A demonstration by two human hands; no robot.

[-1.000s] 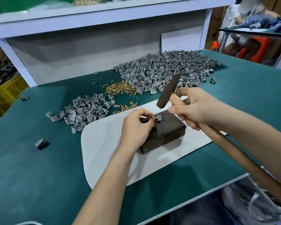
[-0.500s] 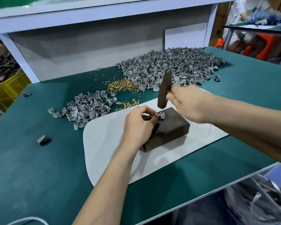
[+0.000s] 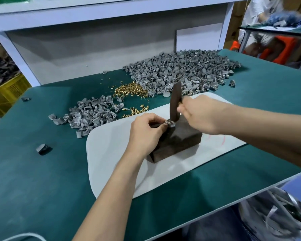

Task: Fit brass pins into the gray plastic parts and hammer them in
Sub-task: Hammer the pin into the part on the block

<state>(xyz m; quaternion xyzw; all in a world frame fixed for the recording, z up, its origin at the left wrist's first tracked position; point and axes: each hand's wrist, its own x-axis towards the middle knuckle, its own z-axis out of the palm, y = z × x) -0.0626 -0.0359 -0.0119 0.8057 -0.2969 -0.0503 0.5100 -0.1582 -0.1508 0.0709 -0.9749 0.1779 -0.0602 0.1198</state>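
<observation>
The left hand (image 3: pixel 146 131) pinches a small, shiny-topped gray plastic part (image 3: pixel 170 122) on a dark block (image 3: pixel 181 141). The right hand (image 3: pixel 200 115) grips the hammer (image 3: pixel 175 101), its head against the part.

A factory assembly bench: heaped gray plastic parts (image 3: pixel 181 72), loose brass pins (image 3: pixel 130 90), green worktop (image 3: pixel 33 171).

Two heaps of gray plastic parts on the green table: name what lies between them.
Head view: a loose pile of small brass pins lies between the smaller heap of gray plastic parts and the larger far heap.
</observation>
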